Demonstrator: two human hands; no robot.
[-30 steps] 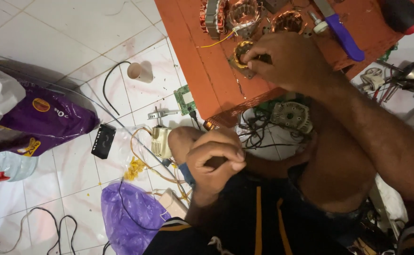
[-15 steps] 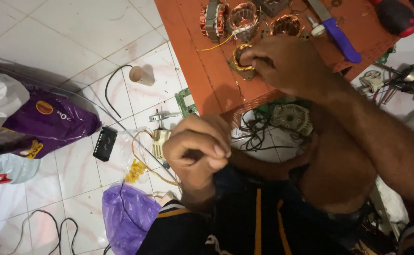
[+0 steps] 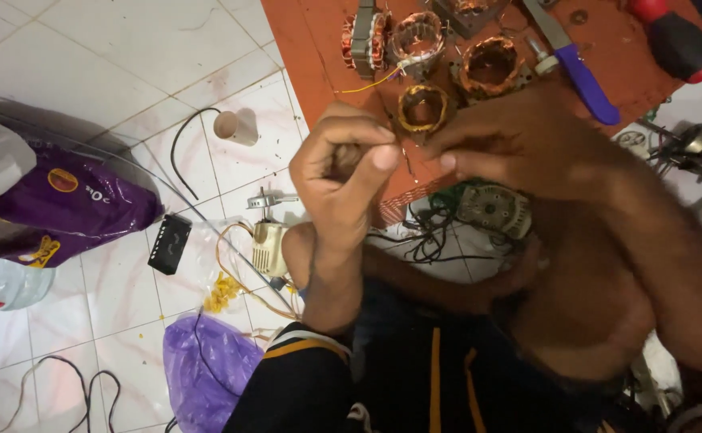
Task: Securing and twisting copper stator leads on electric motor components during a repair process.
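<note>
My left hand point(image 3: 343, 168) is raised in front of the orange board point(image 3: 311, 48), fingers curled shut, thumb pressed on the index finger. My right hand point(image 3: 519, 136) rests on the board with its fingertips pinched together. They sit just below a small copper-wound coil ring point(image 3: 423, 108). A thin strand seems to run from the coil down between the two hands; what each pinches is too fine to tell. More copper-wound stators point(image 3: 491, 68) lie farther back on the board.
A blue-handled blade point(image 3: 579, 76) and a red-and-black tool handle point(image 3: 675, 40) lie on the board. On the tiled floor are a purple bag point(image 3: 62, 208), a purple plastic bag point(image 3: 207, 369), a black box point(image 3: 169, 243), a beige device point(image 3: 271, 248) and tangled wires point(image 3: 427, 240).
My left hand has risen from near my knee to the board's edge, close to the right hand. My right hand has slid off the small coil, which now shows.
</note>
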